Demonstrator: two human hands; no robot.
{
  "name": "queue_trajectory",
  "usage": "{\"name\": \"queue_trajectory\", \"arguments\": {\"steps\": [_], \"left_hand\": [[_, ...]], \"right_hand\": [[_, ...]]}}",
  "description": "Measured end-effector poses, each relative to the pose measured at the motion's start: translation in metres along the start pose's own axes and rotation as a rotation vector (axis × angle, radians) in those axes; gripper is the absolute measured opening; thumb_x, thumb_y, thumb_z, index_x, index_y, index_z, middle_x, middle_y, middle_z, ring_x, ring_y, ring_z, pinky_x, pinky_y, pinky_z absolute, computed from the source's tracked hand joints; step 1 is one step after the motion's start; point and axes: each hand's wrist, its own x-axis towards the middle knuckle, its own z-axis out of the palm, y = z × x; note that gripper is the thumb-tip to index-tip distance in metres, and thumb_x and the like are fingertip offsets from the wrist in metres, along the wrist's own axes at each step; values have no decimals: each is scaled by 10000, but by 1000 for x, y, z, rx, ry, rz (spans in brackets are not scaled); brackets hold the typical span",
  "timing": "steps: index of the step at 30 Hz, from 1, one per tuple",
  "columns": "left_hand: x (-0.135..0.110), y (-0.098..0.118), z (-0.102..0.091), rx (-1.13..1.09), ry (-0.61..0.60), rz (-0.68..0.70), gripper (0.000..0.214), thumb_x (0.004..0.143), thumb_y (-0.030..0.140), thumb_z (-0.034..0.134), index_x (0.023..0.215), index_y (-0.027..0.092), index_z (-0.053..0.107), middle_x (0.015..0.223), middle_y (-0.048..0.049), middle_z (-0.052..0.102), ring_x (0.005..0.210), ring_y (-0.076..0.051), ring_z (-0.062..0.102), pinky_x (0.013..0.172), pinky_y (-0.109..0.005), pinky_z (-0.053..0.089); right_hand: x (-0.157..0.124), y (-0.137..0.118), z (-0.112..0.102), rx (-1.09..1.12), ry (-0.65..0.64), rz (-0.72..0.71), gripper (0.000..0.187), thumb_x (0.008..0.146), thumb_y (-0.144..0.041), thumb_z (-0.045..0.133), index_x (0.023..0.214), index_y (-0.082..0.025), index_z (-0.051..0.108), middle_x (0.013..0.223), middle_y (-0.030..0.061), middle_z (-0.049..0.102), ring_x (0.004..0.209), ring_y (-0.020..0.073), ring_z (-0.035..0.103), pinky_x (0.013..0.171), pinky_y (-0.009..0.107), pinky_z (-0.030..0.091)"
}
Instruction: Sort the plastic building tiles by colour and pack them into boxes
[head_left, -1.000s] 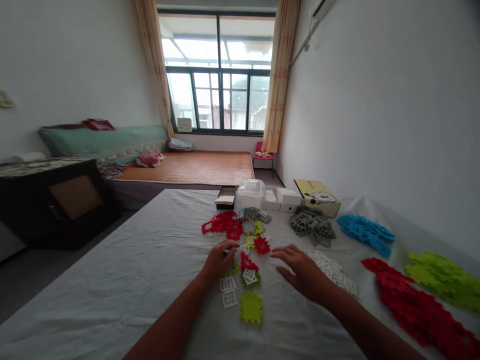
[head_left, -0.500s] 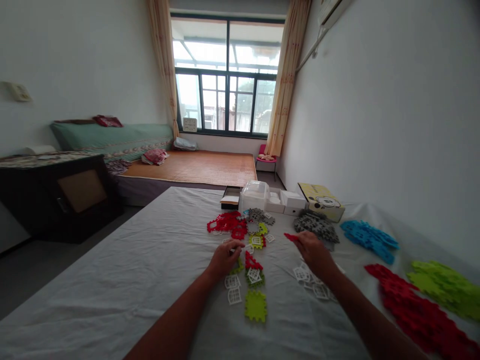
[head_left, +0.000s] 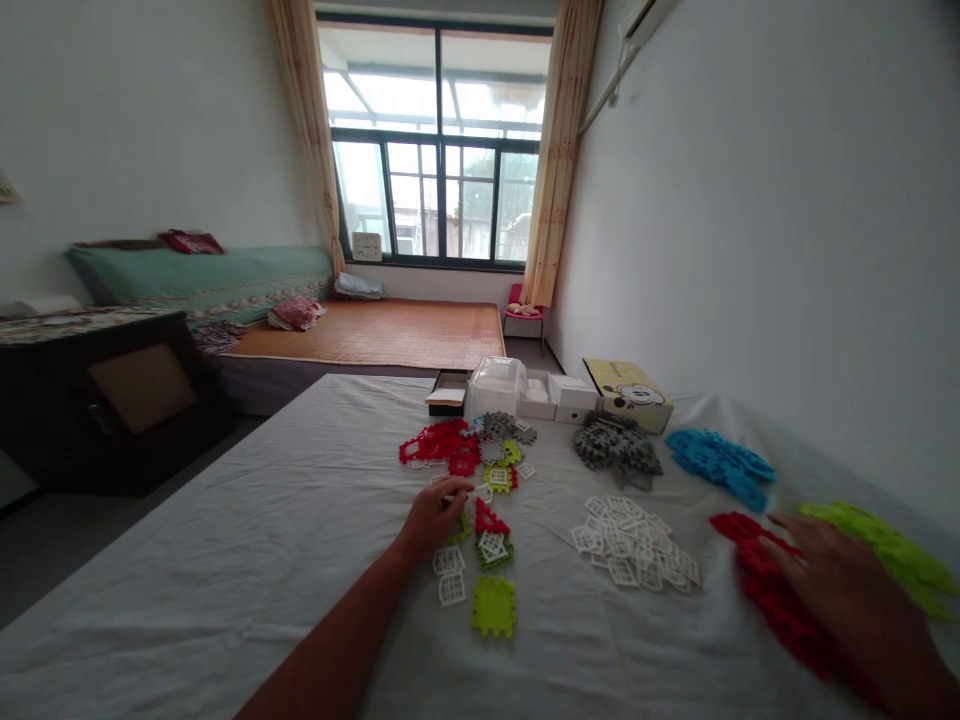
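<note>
My left hand (head_left: 437,512) rests above the cloth among small building pieces, its fingers curled in a pinch. A white lattice window piece (head_left: 482,492) shows by its fingertips; whether they grip it I cannot tell. Just right of it lie a red triangular piece (head_left: 491,517), a white frame on a green piece (head_left: 493,546) and a lime square plate (head_left: 494,606). On the far right, my right hand (head_left: 832,570) is over the red pile (head_left: 772,575), thumb and fingers apart. The hand is somewhat blurred and covers part of that pile.
A heap of white window frames (head_left: 634,543) lies between my hands. Grey (head_left: 616,450), blue (head_left: 720,467) and lime (head_left: 877,545) piles surround it. Boxes and a clear plastic container (head_left: 496,388) line the table's far edge, near a yellow box (head_left: 628,395).
My right hand has swept right from beside the grey pile to the red pile; the red piece it held no longer stands out. My left hand keeps its place. The view turned slightly right.
</note>
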Motion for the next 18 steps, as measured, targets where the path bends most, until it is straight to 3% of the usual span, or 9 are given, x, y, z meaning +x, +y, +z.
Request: {"name": "queue_trajectory", "arguments": {"steps": [2, 6, 9, 13, 16, 18], "left_hand": [[0, 0, 0, -11, -7, -23, 237, 834, 254, 483, 920, 191, 694, 931, -48, 680, 871, -157, 620, 774, -226, 476], [-1, -3, -1, -28, -12, -35, 238, 833, 260, 485, 928, 187, 690, 944, -49, 678, 870, -157, 625, 767, -225, 482], [-1, -5, -2, -40, -3, -24, 237, 834, 261, 485, 925, 187, 691, 938, -51, 678, 867, -160, 627, 770, -233, 485], [-1, -6, -2, -40, -6, -17, 240, 834, 261, 486, 929, 190, 695, 946, -53, 677, 888, -165, 630, 792, -243, 485], [-1, -4, -3, -17, -4, -10, 239, 829, 247, 483, 921, 194, 697, 940, -49, 685, 890, -164, 631, 814, -246, 476], [0, -1, -4, -7, -4, -3, 234, 823, 243, 486, 908, 189, 698, 927, -49, 690, 888, -165, 631, 829, -249, 469]], "right_hand": [[7, -55, -5, 87, 6, -63, 405, 791, -476, 393, 1000, -236, 644, 1055, 179, 638, 992, 358, 587, 912, 514, 414], [17, -196, -14, 459, -282, -379, 318, 869, -383, 428, 1104, -256, 601, 1108, 71, 639, 1046, 218, 572, 925, 357, 449], [21, -278, -7, 501, -413, -536, 316, 883, -342, 461, 1155, -237, 582, 1112, 66, 642, 1045, 198, 564, 914, 322, 444], [27, -329, 18, 343, -424, -536, 355, 839, -364, 558, 1151, -196, 582, 1074, 96, 654, 1009, 246, 574, 848, 338, 452], [27, -338, 28, 286, -379, -555, 274, 809, -367, 604, 1046, -229, 616, 998, 60, 671, 934, 239, 597, 762, 312, 452], [24, -337, 23, 280, -324, -567, 237, 823, -366, 589, 1034, -261, 608, 1005, 32, 670, 947, 235, 591, 761, 315, 436]]}}
